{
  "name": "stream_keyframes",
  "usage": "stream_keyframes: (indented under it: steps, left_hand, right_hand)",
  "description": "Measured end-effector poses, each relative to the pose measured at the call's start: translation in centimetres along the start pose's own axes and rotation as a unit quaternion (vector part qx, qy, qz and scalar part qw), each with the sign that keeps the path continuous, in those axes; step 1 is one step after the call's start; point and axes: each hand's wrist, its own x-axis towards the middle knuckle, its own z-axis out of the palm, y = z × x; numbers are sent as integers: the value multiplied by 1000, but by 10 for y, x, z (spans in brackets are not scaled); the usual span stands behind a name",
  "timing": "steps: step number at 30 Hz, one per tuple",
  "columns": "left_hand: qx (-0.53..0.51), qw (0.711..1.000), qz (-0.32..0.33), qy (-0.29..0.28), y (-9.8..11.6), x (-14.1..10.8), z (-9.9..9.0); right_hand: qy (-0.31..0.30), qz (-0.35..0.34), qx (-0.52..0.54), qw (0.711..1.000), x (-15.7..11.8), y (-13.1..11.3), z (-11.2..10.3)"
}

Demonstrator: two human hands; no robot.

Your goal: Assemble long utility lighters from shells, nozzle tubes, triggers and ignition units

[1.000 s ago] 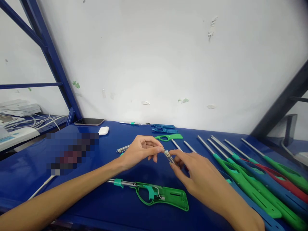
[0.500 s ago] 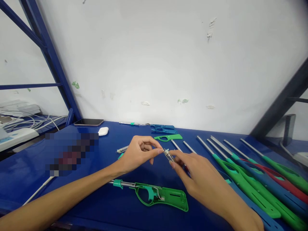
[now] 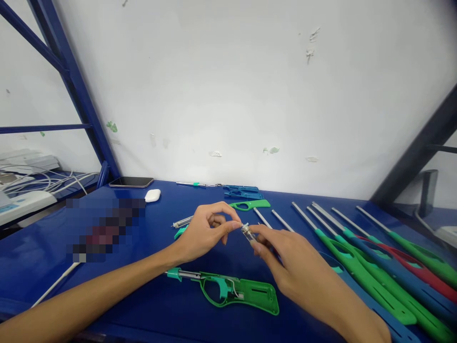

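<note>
Between the thumb and fingers of my right hand [image 3: 296, 267] is a small clear lighter fuel tank [image 3: 249, 233], tilted, with its metal valve end up and to the left. My left hand [image 3: 210, 228] is closed in a pinch, thumb and index fingertips right at that valve end. Whatever those fingertips hold is too small to make out. Below both hands lies an opened green gas lighter half [image 3: 259, 295] with a teal trigger, a wire and a metal tube showing. Another clear fuel tank [image 3: 183, 222] lies behind my left hand, partly hidden, near a teal piece [image 3: 180, 232].
Several long-necked lighters, green [image 3: 367, 281], blue and red [image 3: 416, 264], lie along the right. At the back are blue lighter parts [image 3: 243, 192] and a green casing half [image 3: 262, 204]. A phone [image 3: 131, 182], white case [image 3: 153, 195] and blurred-out object [image 3: 107, 231] are left.
The fuel tank has shifted slightly left and turned a little in my right fingers. My left hand stays pinched at its valve end, nearly unmoved.
</note>
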Motion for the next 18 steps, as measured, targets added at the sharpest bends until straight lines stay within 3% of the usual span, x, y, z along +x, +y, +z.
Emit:
stream_keyframes:
  steps: [7, 13, 18]
  left_hand:
    - [93, 992, 85, 13, 3, -4, 1]
    - [192, 957, 213, 39, 7, -8, 1]
    - [235, 933, 270, 47, 9, -9, 1]
  right_hand:
    - [-17, 9, 49, 999, 1, -2, -2]
    - [-21, 3, 78, 997, -2, -4, -3]
    - [-25, -7, 65, 998, -3, -4, -1]
